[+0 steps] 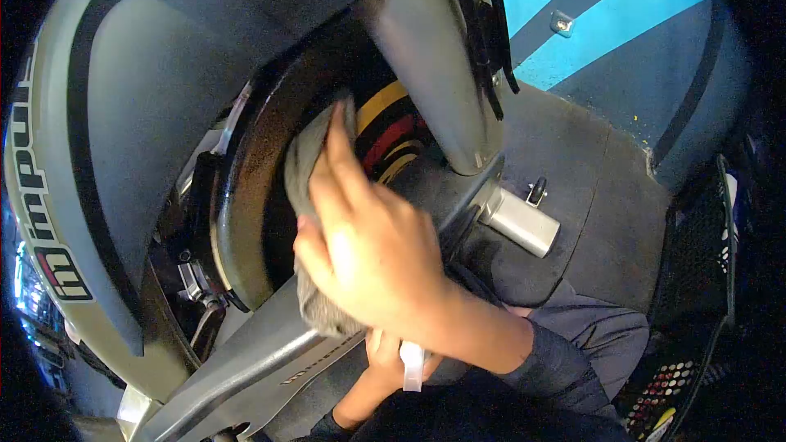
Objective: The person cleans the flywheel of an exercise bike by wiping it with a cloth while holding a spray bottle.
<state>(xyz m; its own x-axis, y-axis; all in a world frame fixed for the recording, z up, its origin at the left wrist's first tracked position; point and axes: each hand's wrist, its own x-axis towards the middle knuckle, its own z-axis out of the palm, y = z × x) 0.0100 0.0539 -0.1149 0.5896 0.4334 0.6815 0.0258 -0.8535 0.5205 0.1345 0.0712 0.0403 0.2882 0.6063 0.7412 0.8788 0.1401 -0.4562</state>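
Note:
My right hand is closed on a grey cloth, fingers pointing up and forward. It presses the cloth against the dark, curved inner side of a flywheel on an exercise bike. Rusty-brown speckles show on the wheel's rim. Red and yellow stripes show on the dark surface beyond my fingers. Lower down, partly behind my right wrist, my left hand grips a spray bottle. Only its white nozzle shows clearly; the bottle's body is hidden.
The bike's grey cover with "impulse" lettering curves along the left. A grey frame tube slants down close to my right hand, and a lower beam crosses below. A silver foot rests on dark matting. A black mesh stands at right.

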